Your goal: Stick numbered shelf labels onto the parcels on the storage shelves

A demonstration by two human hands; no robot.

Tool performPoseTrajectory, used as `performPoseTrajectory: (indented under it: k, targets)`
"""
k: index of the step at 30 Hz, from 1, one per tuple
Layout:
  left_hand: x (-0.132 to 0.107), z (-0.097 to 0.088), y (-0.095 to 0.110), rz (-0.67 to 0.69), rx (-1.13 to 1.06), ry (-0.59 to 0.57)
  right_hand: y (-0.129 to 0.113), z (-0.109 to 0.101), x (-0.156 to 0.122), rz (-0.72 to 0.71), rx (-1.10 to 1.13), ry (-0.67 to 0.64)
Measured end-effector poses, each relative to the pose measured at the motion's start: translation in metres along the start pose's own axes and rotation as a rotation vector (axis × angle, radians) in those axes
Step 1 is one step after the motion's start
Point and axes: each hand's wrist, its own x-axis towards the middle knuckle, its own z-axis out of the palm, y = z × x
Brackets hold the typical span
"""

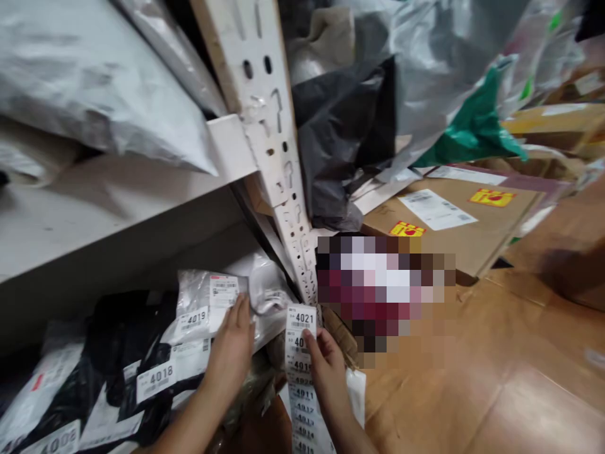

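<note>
L hand [236, 334] lies w/ fingers extended on a clear-bagged parcel [201, 302] tagged 4019, left of the white shelf post [278, 151]; thumb hidden, so can't tell if that grip is clenched or released. Below the post, R hand [328, 362] pinches a label strip [302, 394] topped w/ no. 4021, grip nearly closed. Step in hand, apparently: holding strip beside parcel. Next move likely calls for steady L fingers & a light R pinch on thin paper.
</note>
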Motion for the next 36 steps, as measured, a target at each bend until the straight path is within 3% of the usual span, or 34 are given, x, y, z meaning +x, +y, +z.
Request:
performPoseTrajectory:
  k: [3,4,7,8,10,13,16,18,21,23,24,26,29,33,36]
  targets:
    - [-0.03,-0.011,0.015,-0.034,-0.149,0.18,0.003,0.002,0.009,-0.03,-0.041,-0.014]
    - [-0.039,-0.014,0.016,-0.117,-0.174,0.304,0.004,0.002,0.012,-0.033,-0.062,-0.013]
    - [-0.056,-0.015,0.007,-0.597,-0.272,0.706,0.01,0.004,0.02,-0.044,-0.114,0.002]
    - [-0.056,-0.013,0.003,-0.746,-0.359,0.759,0.012,0.005,0.021,-0.064,-0.133,0.016]
    - [-0.049,-0.011,-0.002,-0.846,-0.574,0.657,0.017,0.007,0.024,-0.138,-0.198,0.028]
    - [-0.034,-0.015,0.002,-0.663,-0.661,0.451,0.026,0.012,0.022,-0.296,-0.362,-0.034]
    - [-0.035,-0.023,0.013,-0.563,-0.643,0.434,0.036,0.022,0.015,-0.415,-0.526,-0.19]
    - [-0.047,-0.022,0.015,-0.739,-0.629,0.599,0.043,0.032,0.009,-0.468,-0.623,-0.299]
    - [-0.071,-0.007,0.009,-1.298,-0.758,0.915,0.053,0.05,0.0,-0.506,-0.725,-0.387]
    - [-0.081,0.007,0.004,-1.558,-1.047,0.944,0.058,0.06,-0.004,-0.486,-0.744,-0.418]
    - [-0.084,0.013,0.002,-1.603,-1.174,0.931,0.06,0.064,-0.005,-0.465,-0.743,-0.429]
    - [-0.082,0.02,0.0,-1.58,-1.256,0.944,0.062,0.07,-0.006,-0.429,-0.731,-0.416]
    - [-0.071,0.017,0.005,-1.435,-1.159,0.916,0.064,0.074,-0.003,-0.412,-0.68,-0.332]
    - [-0.056,0.006,0.021,-1.152,-1.051,0.698,0.063,0.072,0.005,-0.344,-0.508,-0.278]
    - [-0.051,0.007,0.034,-0.939,-0.969,0.602,0.057,0.068,0.008,-0.257,-0.403,-0.27]
